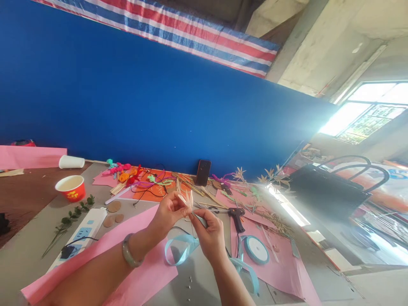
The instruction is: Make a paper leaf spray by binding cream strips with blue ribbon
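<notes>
My left hand (168,212), with a bangle on its wrist, pinches a pale flower-like piece with pointed strips (188,199) above the table. Close against it, my right hand (208,233) has its fingers closed, with a bit of light blue ribbon showing between them. A loop of light blue ribbon (181,250) hangs below the hands. More of this ribbon lies to the right, beside its spool (256,250). Where the fingertips meet, the exact contact between ribbon and pale piece is hidden.
A black glue gun (236,219) lies right of my hands. Pink paper (140,263) spreads under my left arm, near a white power strip (81,238). A phone (203,172) leans on the blue panel. A red paper cup (70,188) stands left; a black bag (328,191) sits right.
</notes>
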`<state>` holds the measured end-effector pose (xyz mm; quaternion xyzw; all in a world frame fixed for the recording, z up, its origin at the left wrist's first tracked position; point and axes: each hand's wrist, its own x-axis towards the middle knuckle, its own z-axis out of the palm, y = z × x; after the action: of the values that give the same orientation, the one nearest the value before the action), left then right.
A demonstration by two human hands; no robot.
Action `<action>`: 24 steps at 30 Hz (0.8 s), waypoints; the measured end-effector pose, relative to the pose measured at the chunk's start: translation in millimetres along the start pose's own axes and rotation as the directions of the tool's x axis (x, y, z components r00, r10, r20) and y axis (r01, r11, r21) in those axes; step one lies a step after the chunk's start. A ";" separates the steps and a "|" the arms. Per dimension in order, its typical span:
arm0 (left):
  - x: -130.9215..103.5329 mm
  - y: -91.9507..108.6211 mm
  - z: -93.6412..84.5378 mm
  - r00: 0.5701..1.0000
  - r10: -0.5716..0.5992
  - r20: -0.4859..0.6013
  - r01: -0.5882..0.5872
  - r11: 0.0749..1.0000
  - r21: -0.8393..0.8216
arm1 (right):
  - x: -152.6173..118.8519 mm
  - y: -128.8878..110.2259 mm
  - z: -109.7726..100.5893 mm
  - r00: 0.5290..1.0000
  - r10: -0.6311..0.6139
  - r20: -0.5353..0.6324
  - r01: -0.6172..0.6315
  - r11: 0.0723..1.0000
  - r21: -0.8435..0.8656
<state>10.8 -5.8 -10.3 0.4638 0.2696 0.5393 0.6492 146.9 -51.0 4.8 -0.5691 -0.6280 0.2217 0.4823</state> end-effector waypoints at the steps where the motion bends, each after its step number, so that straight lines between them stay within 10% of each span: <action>1: 1.0 0.2 -1.1 0.999 -0.023 0.032 0.023 0.999 -0.021 | 1.1 -0.2 -2.4 1.000 0.012 0.012 -0.012 1.000 0.012; 24: 3.2 11.0 -6.9 0.991 -0.044 0.124 0.015 0.974 0.226 | 8.2 5.0 -15.0 0.967 0.116 0.226 -0.152 0.977 0.148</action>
<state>0.8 -0.8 -3.0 0.5639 0.2933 0.4647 0.6165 163.2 -46.3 10.1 -0.5413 -0.6162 0.3652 0.4403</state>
